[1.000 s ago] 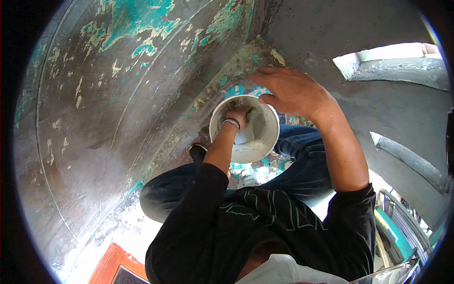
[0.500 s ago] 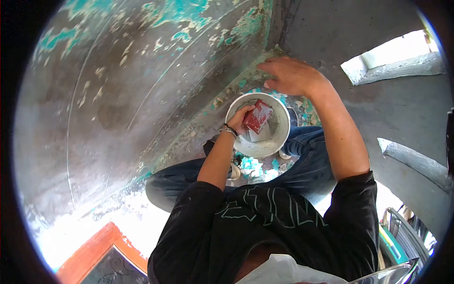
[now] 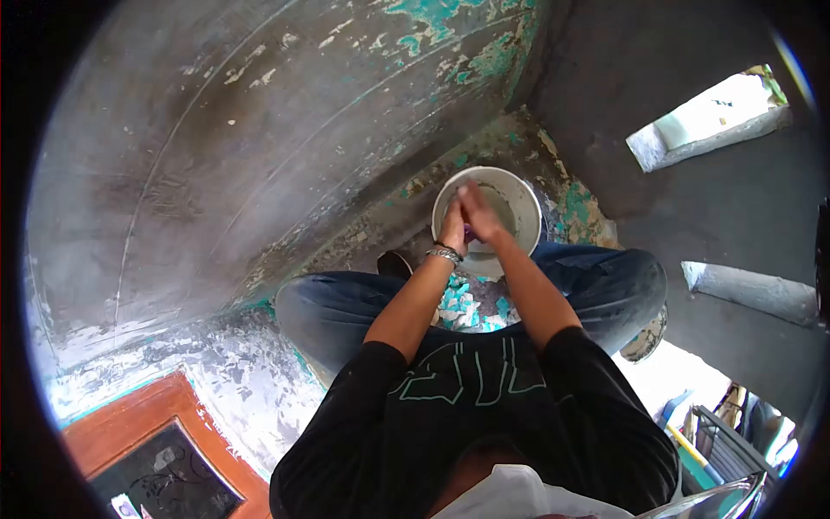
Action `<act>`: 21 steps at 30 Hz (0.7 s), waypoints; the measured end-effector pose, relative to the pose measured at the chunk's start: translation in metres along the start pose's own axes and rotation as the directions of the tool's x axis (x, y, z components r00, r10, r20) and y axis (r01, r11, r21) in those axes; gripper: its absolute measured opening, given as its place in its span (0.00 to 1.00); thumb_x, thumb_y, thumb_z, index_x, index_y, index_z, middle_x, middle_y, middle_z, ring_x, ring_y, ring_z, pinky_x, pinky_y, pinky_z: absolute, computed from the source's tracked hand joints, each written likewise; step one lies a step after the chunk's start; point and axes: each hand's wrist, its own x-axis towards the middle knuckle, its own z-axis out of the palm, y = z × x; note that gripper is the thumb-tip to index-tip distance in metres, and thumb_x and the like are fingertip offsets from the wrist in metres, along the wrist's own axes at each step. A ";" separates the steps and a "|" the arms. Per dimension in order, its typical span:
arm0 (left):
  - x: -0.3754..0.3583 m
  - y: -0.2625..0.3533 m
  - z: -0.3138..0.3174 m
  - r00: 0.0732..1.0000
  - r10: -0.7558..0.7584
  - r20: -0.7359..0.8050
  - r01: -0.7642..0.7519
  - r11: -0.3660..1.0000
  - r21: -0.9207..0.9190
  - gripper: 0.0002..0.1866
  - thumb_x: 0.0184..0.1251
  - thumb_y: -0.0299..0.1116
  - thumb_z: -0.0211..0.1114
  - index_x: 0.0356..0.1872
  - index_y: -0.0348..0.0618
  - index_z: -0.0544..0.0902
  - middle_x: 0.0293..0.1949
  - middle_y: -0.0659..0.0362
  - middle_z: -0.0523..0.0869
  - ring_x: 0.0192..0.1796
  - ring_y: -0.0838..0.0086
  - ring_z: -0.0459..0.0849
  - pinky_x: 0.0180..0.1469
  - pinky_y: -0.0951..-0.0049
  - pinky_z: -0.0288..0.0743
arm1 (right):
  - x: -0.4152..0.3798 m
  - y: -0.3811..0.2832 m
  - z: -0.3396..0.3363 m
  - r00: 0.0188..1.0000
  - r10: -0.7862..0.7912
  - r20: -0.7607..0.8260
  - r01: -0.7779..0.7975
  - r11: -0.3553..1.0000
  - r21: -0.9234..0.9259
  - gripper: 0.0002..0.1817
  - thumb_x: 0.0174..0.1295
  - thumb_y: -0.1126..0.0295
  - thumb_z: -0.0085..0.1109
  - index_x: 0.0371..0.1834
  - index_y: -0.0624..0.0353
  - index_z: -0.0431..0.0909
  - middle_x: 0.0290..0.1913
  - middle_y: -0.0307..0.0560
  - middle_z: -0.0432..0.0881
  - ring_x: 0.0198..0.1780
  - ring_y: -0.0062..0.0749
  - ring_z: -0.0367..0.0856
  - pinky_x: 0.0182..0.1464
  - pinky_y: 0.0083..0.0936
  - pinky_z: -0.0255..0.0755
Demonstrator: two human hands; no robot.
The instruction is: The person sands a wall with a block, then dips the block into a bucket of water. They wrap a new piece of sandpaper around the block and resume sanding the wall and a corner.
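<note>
Over the white bucket (image 3: 533,227) between my legs, my two hands meet palm to palm. My left hand (image 3: 453,223), with a dark band and a metal bracelet at its wrist, has its fingers stretched out. Against it lies my right hand (image 3: 481,213), fingers extended and tips blurred. A small purplish patch shows between the heels of the hands; I cannot make out what it is. Greyish material coats the bucket's inside. The red block is not visible, and the hands cover part of the bucket.
Turquoise and white paint flakes (image 3: 467,304) litter the floor before the bucket. A scraped wall (image 3: 233,156) with peeling paint rises on the left. A dark grey wall (image 3: 674,208) with slot openings stands on the right. An orange-framed panel (image 3: 130,415) is at lower left.
My right hand has come down from beside the wall corner to meet my left over the bucket. The red block that my left hand held is out of sight. The view has shifted.
</note>
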 end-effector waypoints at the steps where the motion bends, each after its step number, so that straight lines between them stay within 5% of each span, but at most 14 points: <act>1: -0.006 0.003 0.010 0.997 0.058 0.048 -0.061 0.997 0.057 0.25 0.68 0.57 0.46 0.52 0.51 0.75 0.48 0.61 0.80 0.50 0.71 0.78 0.50 0.68 0.74 | 0.006 0.006 -0.005 0.995 0.100 0.018 -0.102 0.966 0.239 0.42 0.65 0.38 0.33 0.68 0.66 0.53 0.67 0.66 0.56 0.70 0.56 0.50 0.70 0.41 0.45; 2: 0.004 -0.001 0.009 0.996 0.082 0.041 -0.083 0.996 0.022 0.24 0.67 0.56 0.48 0.52 0.49 0.75 0.48 0.62 0.80 0.49 0.71 0.78 0.50 0.68 0.73 | 0.004 0.012 0.008 0.958 0.100 -0.269 -0.084 0.994 0.072 0.38 0.66 0.40 0.35 0.64 0.66 0.59 0.62 0.66 0.61 0.66 0.56 0.57 0.67 0.39 0.49; 3: 0.025 -0.008 0.004 0.993 0.109 0.036 -0.109 0.994 -0.016 0.24 0.67 0.55 0.49 0.52 0.48 0.75 0.47 0.62 0.80 0.48 0.70 0.78 0.51 0.69 0.73 | 0.005 0.017 0.018 0.955 0.100 -0.280 -0.084 0.994 0.070 0.38 0.66 0.40 0.35 0.64 0.66 0.59 0.62 0.66 0.61 0.66 0.56 0.57 0.67 0.39 0.49; 5: 0.063 -0.017 -0.026 0.968 0.203 0.145 -0.194 0.978 -0.076 0.24 0.66 0.54 0.51 0.52 0.48 0.75 0.47 0.63 0.80 0.48 0.71 0.78 0.51 0.68 0.72 | -0.001 0.028 0.035 0.969 -0.144 -0.201 0.163 0.983 0.083 0.39 0.65 0.39 0.35 0.63 0.67 0.60 0.60 0.65 0.63 0.63 0.57 0.59 0.65 0.36 0.53; 7: 0.057 -0.018 -0.029 0.929 0.294 0.225 -0.264 0.952 -0.152 0.23 0.66 0.54 0.52 0.52 0.48 0.75 0.47 0.63 0.80 0.47 0.72 0.78 0.52 0.68 0.72 | -0.008 0.032 0.035 0.961 -0.156 -0.230 0.155 0.988 -0.020 0.39 0.65 0.40 0.36 0.63 0.66 0.62 0.59 0.61 0.67 0.60 0.51 0.65 0.64 0.34 0.56; 9: 0.025 -0.006 -0.019 0.996 0.000 -0.089 -0.006 0.998 -0.062 0.23 0.65 0.52 0.55 0.52 0.48 0.76 0.46 0.63 0.80 0.46 0.73 0.78 0.51 0.69 0.72 | 0.016 0.083 0.029 0.939 0.342 0.045 -0.325 0.837 0.441 0.36 0.66 0.42 0.38 0.63 0.64 0.64 0.59 0.56 0.70 0.59 0.41 0.68 0.64 0.33 0.56; 10: 0.032 -0.018 -0.019 0.998 0.025 -0.066 -0.030 0.996 -0.078 0.22 0.65 0.51 0.55 0.51 0.48 0.76 0.45 0.63 0.81 0.46 0.73 0.79 0.50 0.70 0.73 | 0.027 0.107 0.025 0.933 0.329 0.148 -0.309 0.516 0.799 0.35 0.64 0.43 0.43 0.62 0.63 0.68 0.59 0.52 0.72 0.57 0.34 0.70 0.62 0.32 0.59; 11: 0.027 -0.015 -0.014 0.997 0.021 -0.070 -0.026 0.997 -0.071 0.22 0.65 0.51 0.55 0.51 0.48 0.76 0.45 0.63 0.81 0.46 0.73 0.79 0.50 0.70 0.73 | 0.034 0.135 0.016 0.932 0.331 0.150 -0.310 0.507 0.804 0.35 0.64 0.43 0.43 0.62 0.63 0.68 0.59 0.52 0.72 0.57 0.34 0.70 0.62 0.32 0.59; 13: 0.009 -0.008 -0.002 0.994 -0.088 -0.066 0.082 0.992 -0.091 0.21 0.65 0.50 0.55 0.51 0.49 0.77 0.44 0.62 0.81 0.45 0.73 0.79 0.49 0.72 0.73 | 0.039 0.204 -0.003 0.944 0.324 0.068 -0.289 0.707 0.646 0.32 0.66 0.44 0.41 0.59 0.62 0.70 0.53 0.52 0.76 0.50 0.39 0.76 0.57 0.32 0.66; 14: 0.024 -0.024 -0.019 0.998 -0.025 -0.060 0.021 0.998 -0.065 0.20 0.65 0.50 0.54 0.50 0.49 0.77 0.44 0.62 0.81 0.44 0.72 0.79 0.48 0.70 0.73 | 0.042 0.244 -0.011 0.946 0.320 0.045 -0.285 0.762 0.581 0.31 0.66 0.45 0.40 0.58 0.61 0.71 0.51 0.52 0.78 0.48 0.40 0.78 0.55 0.32 0.68; 15: 0.019 -0.019 -0.015 0.998 -0.024 -0.065 0.019 0.997 -0.073 0.20 0.65 0.50 0.54 0.50 0.49 0.77 0.44 0.62 0.81 0.44 0.72 0.79 0.48 0.70 0.73 | 0.041 0.231 -0.017 0.911 0.405 -0.081 -0.333 0.836 0.435 0.30 0.65 0.46 0.41 0.58 0.61 0.72 0.52 0.52 0.78 0.49 0.40 0.77 0.55 0.32 0.68; 17: -0.001 -0.006 -0.002 0.958 -0.188 -0.216 0.135 0.962 -0.238 0.15 0.66 0.48 0.53 0.32 0.48 0.78 0.28 0.65 0.77 0.32 0.77 0.76 0.35 0.74 0.70 | 0.034 0.160 -0.016 0.715 0.624 -0.316 -0.505 0.773 0.384 0.29 0.64 0.49 0.44 0.56 0.62 0.73 0.53 0.52 0.77 0.50 0.40 0.77 0.56 0.32 0.67; 19: 0.023 -0.026 -0.017 0.938 -0.242 -0.250 0.191 0.958 -0.212 0.15 0.67 0.47 0.52 0.28 0.49 0.77 0.25 0.65 0.76 0.29 0.75 0.77 0.29 0.70 0.70 | 0.030 0.110 -0.018 0.639 0.727 -0.251 -0.443 0.615 0.652 0.27 0.62 0.52 0.46 0.54 0.63 0.75 0.53 0.52 0.77 0.52 0.40 0.76 0.56 0.32 0.66; 21: 0.038 -0.036 -0.019 0.926 -0.153 -0.346 0.073 0.970 -0.232 0.15 0.67 0.47 0.51 0.33 0.48 0.78 0.27 0.62 0.78 0.29 0.72 0.78 0.28 0.65 0.71 | 0.021 0.104 -0.027 0.815 0.578 0.049 -0.400 0.499 0.769 0.27 0.63 0.52 0.46 0.54 0.62 0.75 0.55 0.52 0.77 0.53 0.41 0.75 0.57 0.32 0.65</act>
